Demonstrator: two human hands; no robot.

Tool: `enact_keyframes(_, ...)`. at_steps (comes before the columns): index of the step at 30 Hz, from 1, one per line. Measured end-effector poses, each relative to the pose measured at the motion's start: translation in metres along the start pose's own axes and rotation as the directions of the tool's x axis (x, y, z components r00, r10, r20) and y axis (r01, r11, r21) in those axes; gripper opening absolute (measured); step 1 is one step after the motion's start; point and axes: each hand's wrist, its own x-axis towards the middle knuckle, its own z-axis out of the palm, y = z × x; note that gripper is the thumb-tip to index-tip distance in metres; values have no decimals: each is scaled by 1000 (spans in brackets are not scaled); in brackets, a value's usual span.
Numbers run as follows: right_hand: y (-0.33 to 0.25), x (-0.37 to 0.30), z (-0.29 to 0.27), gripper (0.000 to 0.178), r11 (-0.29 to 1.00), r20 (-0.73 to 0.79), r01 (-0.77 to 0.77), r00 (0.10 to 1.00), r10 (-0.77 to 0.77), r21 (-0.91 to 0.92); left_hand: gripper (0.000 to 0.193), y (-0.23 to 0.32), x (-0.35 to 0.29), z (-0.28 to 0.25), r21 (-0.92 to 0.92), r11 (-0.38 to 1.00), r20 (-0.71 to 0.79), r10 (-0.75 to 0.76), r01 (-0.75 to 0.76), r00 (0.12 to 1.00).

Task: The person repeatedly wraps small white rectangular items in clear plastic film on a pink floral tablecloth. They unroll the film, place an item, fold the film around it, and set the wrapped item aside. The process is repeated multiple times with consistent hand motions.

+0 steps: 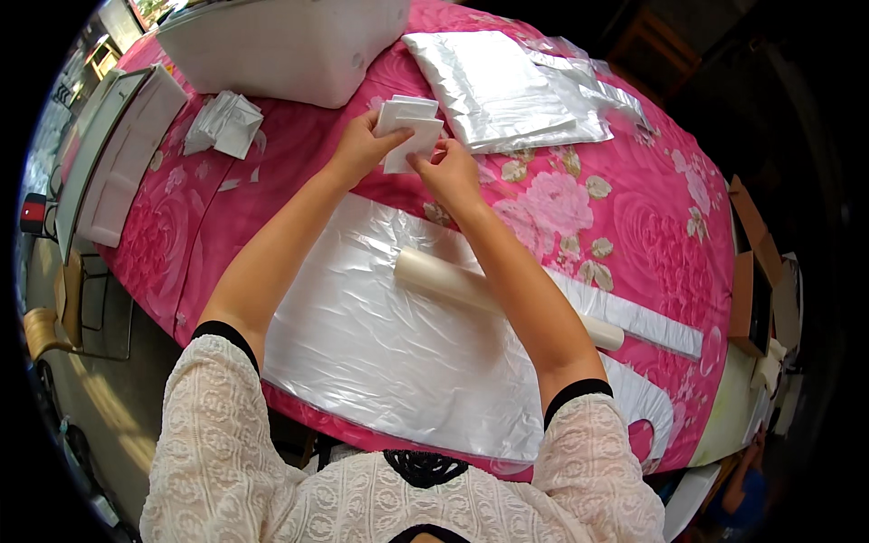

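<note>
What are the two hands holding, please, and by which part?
Folded white sheets: the left hand grips their left edge, the right hand their lower right.

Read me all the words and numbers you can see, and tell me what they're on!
I can't read any words, numbers or signs here.
Folded white sheets in the left hand and at the right hand: no writing that I can make out.
Big plastic bag and pale roll: none that I can see.
Pink cloth: just flowers.
Cardboard box: too dark and small to tell.
</note>
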Motion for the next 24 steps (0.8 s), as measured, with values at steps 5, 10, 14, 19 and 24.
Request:
enact_keyframes(5,-12,-17,-16,58,946,187,153,959,-212,284,49,-11,-34,8,175,951,-33,264,-255,964)
enact_keyframes(10,23,-15,-5,55,913,217,328,899,-380,243,83,-24,-46,8,279,911,20,312,-305,950)
enact_keyframes(14,29,-9,-2,54,912,314,404,858,-406,76,84,-29,-49,13,340,839,34,440,-425,897)
enact_keyframes(19,27,-13,5,56,868,214,483,866,-452,-118,68,-26,-49,20,289,922,-38,281,-259,959)
enact_keyframes(24,22,-18,-1,66,879,148,433,900,-410,-201,43,-34,-32,3,-59,985,-129,151,-160,980)
